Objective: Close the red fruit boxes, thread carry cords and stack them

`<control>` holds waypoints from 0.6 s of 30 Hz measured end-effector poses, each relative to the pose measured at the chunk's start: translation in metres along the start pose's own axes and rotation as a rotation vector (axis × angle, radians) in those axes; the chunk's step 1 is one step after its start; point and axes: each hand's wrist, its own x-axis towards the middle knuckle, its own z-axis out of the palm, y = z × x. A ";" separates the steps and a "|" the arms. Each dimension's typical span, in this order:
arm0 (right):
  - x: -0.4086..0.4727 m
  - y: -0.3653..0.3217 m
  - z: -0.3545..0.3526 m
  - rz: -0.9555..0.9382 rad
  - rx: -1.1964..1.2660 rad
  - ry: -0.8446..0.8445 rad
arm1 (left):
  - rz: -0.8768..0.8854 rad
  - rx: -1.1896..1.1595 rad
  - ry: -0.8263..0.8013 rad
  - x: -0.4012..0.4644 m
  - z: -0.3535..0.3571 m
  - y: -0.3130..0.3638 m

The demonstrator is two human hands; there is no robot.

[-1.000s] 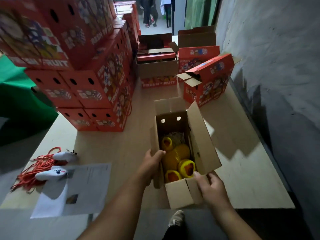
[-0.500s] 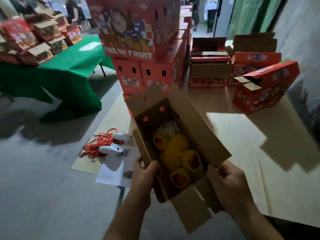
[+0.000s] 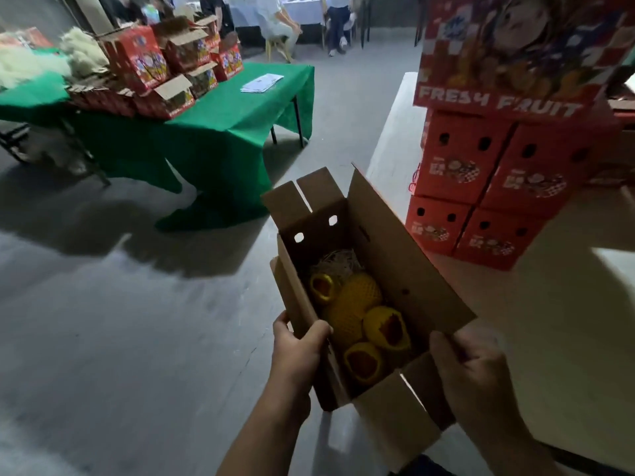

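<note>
Open box (image 3: 395,269) sits between left hand (image 3: 299,348) and right hand (image 3: 470,369); stacked boxes (image 3: 481,187) behind-right.

Left grip (image 3: 298,348): fingers curled, thumb hooked over an edge. Right grip (image 3: 470,372): fingers wrapped, back of hand facing the camera. Both forearms extend forward, bare.

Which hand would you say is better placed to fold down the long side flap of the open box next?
Probably the right hand: it grips the box at the foot of that raised flap; the left hand grips the opposite wall.
</note>
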 end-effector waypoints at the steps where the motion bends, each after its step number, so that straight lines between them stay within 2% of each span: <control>1: 0.004 -0.004 0.013 -0.002 0.012 0.012 | -0.005 0.014 -0.008 0.013 -0.008 0.007; 7: 0.059 -0.010 0.085 0.119 0.112 0.107 | 0.013 0.129 -0.093 0.113 -0.024 0.067; 14: 0.146 -0.014 0.159 0.180 0.032 0.248 | -0.012 0.212 -0.166 0.231 -0.023 0.143; 18: 0.189 -0.033 0.193 0.195 0.040 0.267 | -0.017 0.224 -0.208 0.283 -0.021 0.178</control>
